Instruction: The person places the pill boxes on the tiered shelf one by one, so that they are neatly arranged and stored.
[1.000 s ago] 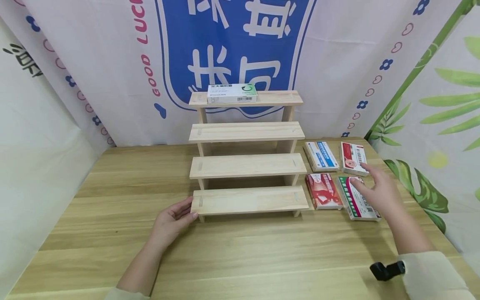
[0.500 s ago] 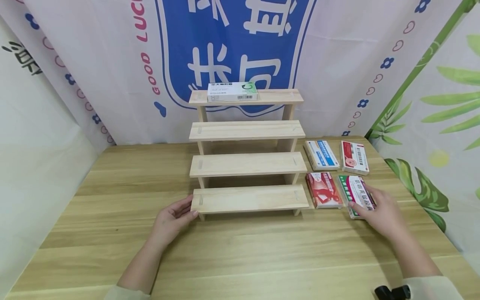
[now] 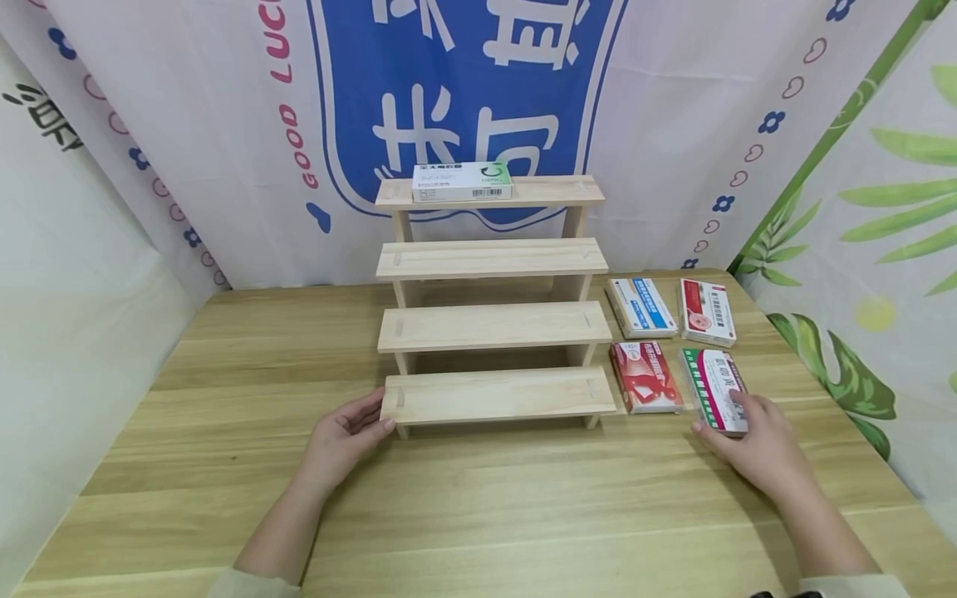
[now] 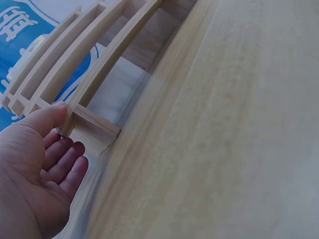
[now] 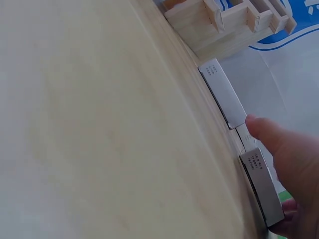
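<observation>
Head view: the left hand [image 3: 345, 444] pinches the left end of the wooden rack's lowest step [image 3: 497, 394]; the right hand [image 3: 758, 444] is spread about the green-and-purple box [image 3: 710, 384], which lies on the bench [image 3: 523, 515] right of the rack, beside the red box [image 3: 645, 378]; left wrist view: the thumb rests on the step's corner, lower fingers loosely curled; right wrist view: fingers reach the green-and-purple box's outer end, but whether they grip it I cannot tell.
</observation>
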`<state>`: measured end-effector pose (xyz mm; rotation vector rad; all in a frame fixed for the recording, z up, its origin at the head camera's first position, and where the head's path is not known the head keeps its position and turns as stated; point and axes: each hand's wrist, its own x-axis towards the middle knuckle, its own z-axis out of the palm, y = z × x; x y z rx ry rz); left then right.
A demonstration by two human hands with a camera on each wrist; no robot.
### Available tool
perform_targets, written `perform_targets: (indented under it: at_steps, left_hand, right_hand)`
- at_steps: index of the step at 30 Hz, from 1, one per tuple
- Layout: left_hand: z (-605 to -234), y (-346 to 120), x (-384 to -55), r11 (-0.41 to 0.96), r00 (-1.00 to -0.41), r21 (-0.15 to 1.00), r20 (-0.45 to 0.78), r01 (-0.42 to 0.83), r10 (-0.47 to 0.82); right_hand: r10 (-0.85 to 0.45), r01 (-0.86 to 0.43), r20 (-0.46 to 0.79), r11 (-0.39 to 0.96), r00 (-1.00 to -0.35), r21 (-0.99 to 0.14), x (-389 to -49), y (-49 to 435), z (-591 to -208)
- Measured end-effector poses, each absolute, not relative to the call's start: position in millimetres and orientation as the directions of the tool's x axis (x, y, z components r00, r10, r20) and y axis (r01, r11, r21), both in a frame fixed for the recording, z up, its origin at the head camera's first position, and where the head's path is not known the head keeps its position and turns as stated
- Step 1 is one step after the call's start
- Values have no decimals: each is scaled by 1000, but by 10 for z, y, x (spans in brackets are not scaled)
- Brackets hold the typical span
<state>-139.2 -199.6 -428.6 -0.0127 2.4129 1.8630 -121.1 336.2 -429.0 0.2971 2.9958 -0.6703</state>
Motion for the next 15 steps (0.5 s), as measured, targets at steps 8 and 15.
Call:
perform_targets:
  at_steps: [8, 15]
  left_hand:
    - [-4290, -1998, -1385, 246, -995, 967, -80, -64, 52]
    - [-4289, -2000, -1388, 243, -996, 968, -79, -65, 48]
  right_hand:
    - [257, 257, -54, 878, -965, -405, -1142, 3392, -4361]
    - [315, 302, -37, 861, -948, -408, -1113, 3427, -4349]
